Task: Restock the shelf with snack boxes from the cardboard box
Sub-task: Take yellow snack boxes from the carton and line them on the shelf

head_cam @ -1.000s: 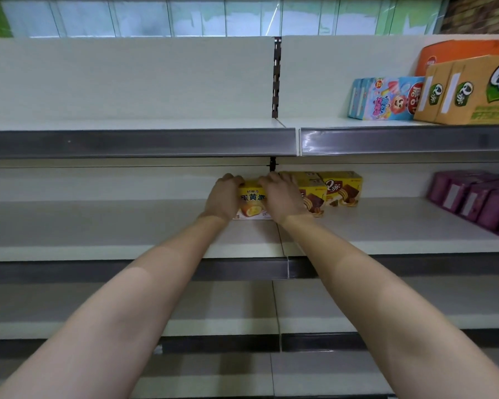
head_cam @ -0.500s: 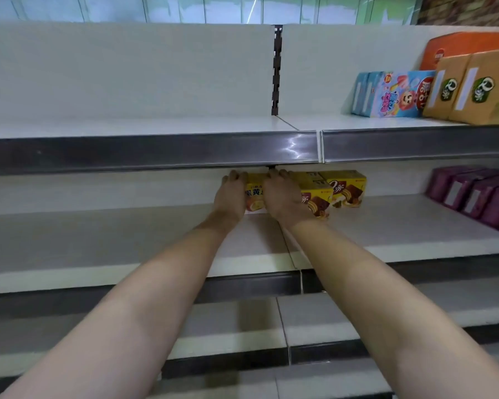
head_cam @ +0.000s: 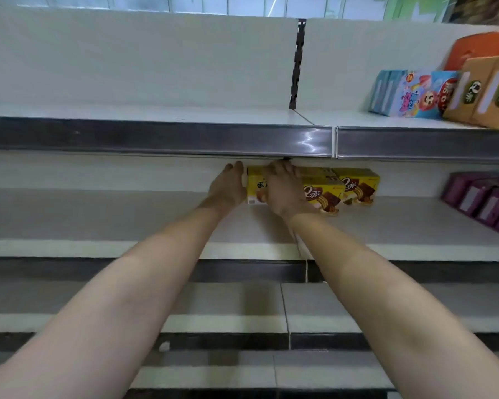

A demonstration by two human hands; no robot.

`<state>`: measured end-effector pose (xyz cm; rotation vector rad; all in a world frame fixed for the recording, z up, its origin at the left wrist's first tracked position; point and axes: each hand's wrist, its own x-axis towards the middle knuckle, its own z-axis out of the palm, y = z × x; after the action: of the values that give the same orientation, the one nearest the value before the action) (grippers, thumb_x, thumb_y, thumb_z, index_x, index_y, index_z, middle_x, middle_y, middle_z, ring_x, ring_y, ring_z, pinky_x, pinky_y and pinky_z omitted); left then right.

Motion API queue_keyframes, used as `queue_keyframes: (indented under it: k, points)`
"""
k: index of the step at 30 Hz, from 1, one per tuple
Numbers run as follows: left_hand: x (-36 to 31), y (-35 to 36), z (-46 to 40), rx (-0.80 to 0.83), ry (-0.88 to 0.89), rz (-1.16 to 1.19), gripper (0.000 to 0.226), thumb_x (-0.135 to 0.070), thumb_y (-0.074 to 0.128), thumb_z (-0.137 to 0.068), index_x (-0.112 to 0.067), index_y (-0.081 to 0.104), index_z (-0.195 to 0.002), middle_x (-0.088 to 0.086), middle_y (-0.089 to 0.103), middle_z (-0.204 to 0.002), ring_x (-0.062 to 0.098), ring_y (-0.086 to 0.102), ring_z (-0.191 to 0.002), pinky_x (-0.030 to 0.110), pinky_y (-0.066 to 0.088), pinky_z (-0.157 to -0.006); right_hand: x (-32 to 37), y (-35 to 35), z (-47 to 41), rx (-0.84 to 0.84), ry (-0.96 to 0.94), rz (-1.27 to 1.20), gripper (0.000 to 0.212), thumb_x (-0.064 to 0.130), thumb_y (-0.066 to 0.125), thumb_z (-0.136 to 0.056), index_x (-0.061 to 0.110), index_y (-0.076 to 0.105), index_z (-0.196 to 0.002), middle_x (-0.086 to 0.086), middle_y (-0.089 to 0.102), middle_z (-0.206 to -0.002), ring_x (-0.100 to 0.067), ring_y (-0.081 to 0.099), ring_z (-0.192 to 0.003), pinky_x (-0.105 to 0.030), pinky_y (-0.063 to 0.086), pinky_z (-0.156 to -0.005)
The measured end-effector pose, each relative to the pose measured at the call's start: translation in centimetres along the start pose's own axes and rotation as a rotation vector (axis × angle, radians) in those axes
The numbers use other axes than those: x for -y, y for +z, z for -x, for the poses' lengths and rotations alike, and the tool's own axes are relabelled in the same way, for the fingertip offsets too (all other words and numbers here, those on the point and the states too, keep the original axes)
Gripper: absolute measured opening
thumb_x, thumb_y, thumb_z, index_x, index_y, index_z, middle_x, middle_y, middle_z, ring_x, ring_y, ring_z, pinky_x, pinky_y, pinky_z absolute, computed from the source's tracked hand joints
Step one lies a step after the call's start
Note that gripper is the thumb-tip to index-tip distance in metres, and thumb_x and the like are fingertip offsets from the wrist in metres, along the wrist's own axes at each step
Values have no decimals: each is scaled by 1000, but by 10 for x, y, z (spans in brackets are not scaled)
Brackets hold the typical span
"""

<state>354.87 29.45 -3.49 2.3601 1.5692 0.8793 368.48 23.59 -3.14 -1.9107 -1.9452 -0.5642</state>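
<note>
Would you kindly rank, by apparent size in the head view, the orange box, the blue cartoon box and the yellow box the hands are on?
1. Orange box, though cut off and partly hidden.
2. Blue cartoon box.
3. Yellow box, mostly covered by the left hand and right hand, so unsure.

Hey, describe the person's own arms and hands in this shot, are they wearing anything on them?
Both arms are bare along the whole length in view; no sleeve shows on either forearm. The left hand and right hand are ungloved. No watch, bracelet or ring is visible at either wrist or on the backs of the hands, though the fingertips are too far away to check closely.
</note>
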Motion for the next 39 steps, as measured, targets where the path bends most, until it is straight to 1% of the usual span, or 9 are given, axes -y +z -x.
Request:
queue_keyframes:
  k: [4,10,15,18,20,23,26,32,39]
  points:
    - [38,-37,32,-18,-68,-145,30,-17,55,-91,-11,53,-120,14,60,-121,33,59,-108,37,50,-84,53,-5,6,15,-142,-233,46,5,53,-89,13,53,-135,-13,49,-134,-33,41,-126,-38,34,-105]
    - [111,-102,96,-23,-270,-278,25,-19,57,-90,-12,60,-114,15,62,-117,34,60,-107,37,50,-84,155,-6,25,161,-251,-458,36,13,53,-92,15,55,-128,-9,54,-126,-28,48,-118,-36,41,-96]
    - [175,-158,158,-95,-312,-286,21,-10,54,-86,-6,63,-104,23,66,-108,40,62,-104,41,50,-82,256,-16,50,103,-313,-605,25,8,57,-88,6,62,-112,-17,59,-113,-35,53,-108,-40,44,-91]
    - [219,-203,205,-130,-356,-356,18,-14,55,-86,-10,65,-100,20,67,-106,38,63,-103,41,50,-81,332,-20,66,107,-381,-669,25,4,56,-88,3,62,-113,-20,60,-114,-37,53,-111,-43,41,-97]
    - [254,-234,243,-141,-389,-389,18,-17,56,-87,-11,66,-101,21,67,-106,39,63,-102,40,50,-79,386,-25,76,118,-405,-692,23,8,57,-89,9,62,-112,-16,60,-112,-34,54,-107,-41,44,-92]
    - [320,-280,308,-91,-457,-353,13,-19,55,-86,-15,64,-96,19,68,-105,39,64,-101,40,51,-81,475,-29,95,147,-447,-727,19,10,59,-87,10,61,-105,-13,59,-104,-32,54,-98,-36,40,-81]
    - [387,-319,381,-9,-613,-366,2,-22,57,-84,-22,57,-82,14,69,-97,33,66,-96,35,52,-77,570,-23,125,227,-522,-754,17,12,60,-88,9,60,-104,-15,59,-107,-34,55,-102,-38,43,-84]
    - [480,-388,510,-22,-844,-379,6,-23,57,-88,-20,59,-92,9,65,-98,30,63,-93,39,54,-78,736,-18,187,375,-652,-819,20,13,59,-90,15,59,-109,-8,57,-113,-27,55,-106,-37,47,-90]
    - [580,-448,617,-105,-1069,-382,8,-22,58,-88,-20,61,-95,3,64,-97,25,61,-86,36,51,-69,902,-14,228,461,-867,-886,18,11,55,-92,10,58,-110,-11,56,-110,-31,56,-101,-35,45,-80]
